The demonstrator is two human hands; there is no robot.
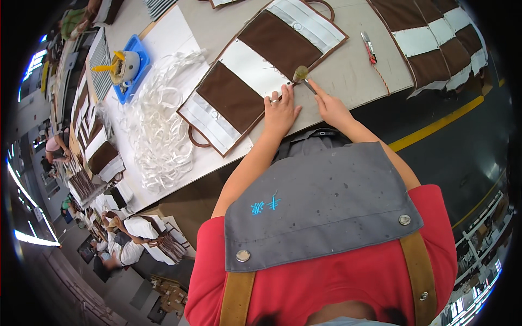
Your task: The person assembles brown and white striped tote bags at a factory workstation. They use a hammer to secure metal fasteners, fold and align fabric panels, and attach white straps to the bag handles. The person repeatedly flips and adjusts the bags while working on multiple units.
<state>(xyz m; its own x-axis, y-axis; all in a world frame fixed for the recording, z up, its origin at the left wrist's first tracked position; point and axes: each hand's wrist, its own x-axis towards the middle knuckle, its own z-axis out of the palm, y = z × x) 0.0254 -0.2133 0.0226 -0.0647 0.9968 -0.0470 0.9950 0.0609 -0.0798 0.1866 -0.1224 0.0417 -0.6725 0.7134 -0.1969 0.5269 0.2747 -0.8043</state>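
Observation:
A brown and white bag panel (228, 106) lies flat on the table, with a brown loop handle at each end and a round metal snap near each handle. My left hand (280, 113) rests on its near edge, fingers stretched out over the white middle strip; a ring shows on one finger. Just right of those fingertips is the yellowish head of a small hammer (300, 74), over the panel's edge. My right hand (333, 110) is closed round the hammer's handle. Whatever lies directly under the hammer head is hidden.
A heap of white ribbon (160, 130) lies left of the panel. Behind it, a blue tray (142, 53) holds a white pot (128, 67) with yellow-handled tools. A red utility knife (368, 48) and stacked brown and white pieces (429, 43) lie to the right. Other people work far left.

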